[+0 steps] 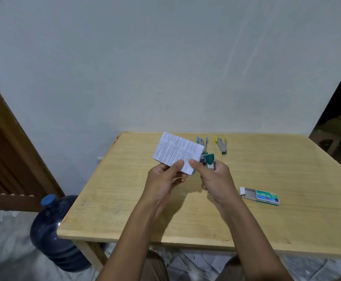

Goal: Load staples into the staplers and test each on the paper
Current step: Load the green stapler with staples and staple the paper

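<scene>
Centre frame: left grip (163,179) pinches paper (175,152), likely light, floppy, best held near edge; right grip (216,179) clasps stapler (209,159), rigid.

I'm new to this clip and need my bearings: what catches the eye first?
The hands above the table: the left hand pinches a printed paper, the right hand grips a teal stapler at its right edge. Behind lie a blue stapler and a yellow stapler; an open staple box sits to the right.
</scene>
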Motion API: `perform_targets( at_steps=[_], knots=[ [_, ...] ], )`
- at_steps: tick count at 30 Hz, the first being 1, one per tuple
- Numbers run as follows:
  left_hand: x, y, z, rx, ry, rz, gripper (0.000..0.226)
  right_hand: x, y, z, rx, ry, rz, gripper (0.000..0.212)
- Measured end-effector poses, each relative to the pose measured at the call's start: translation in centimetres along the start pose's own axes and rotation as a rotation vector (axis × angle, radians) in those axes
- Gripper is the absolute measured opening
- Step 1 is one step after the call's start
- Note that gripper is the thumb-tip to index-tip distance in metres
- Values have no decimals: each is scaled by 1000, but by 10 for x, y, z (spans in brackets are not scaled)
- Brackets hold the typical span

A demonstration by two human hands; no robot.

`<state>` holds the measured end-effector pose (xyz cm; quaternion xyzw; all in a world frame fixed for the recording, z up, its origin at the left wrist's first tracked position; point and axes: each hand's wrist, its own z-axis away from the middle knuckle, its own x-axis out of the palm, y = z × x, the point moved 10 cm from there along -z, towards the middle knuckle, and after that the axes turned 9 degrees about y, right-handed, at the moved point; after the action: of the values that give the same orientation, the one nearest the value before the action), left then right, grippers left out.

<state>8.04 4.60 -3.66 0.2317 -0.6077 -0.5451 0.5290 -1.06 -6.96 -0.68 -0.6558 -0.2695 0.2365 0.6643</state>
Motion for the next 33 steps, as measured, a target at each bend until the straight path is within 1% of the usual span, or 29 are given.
perform_targets(
  at_steps=[3,5,7,9,11,13,15,17,18,25,29,33],
  knots=[
    [-3,3,-3,34,30,5,14,-1,-3,1,-25,-25,32,12],
    [1,1,-2,23,12,14,17,-1,-2,-1,-41,-21,45,13],
    [5,-3,1,-10,-24,14,20,-4,-1,-4,-47,18,32,14],
    [7,-6,3,-18,-54,-25,25,-5,1,-6,-48,29,28,13],
    [2,-4,1,15,-23,-66,23,-3,3,-5,-46,15,31,14],
    [-5,-1,-3,43,30,-62,19,0,5,-2,-42,-28,41,18],
    [-8,3,-6,59,47,-46,16,9,6,4,-53,-143,85,22],
    [-7,4,-6,69,32,-50,11,19,7,10,-73,-248,121,19],
    [-5,4,-5,70,24,-56,9,22,6,12,-79,-271,118,17],
    [-6,2,-2,107,54,-70,16,29,7,14,-90,-300,115,14],
    [-9,12,0,216,103,-148,13,31,7,17,-80,-311,117,15],
    [-8,25,6,374,161,-225,8,32,11,16,-48,-313,34,27]
  ],
)
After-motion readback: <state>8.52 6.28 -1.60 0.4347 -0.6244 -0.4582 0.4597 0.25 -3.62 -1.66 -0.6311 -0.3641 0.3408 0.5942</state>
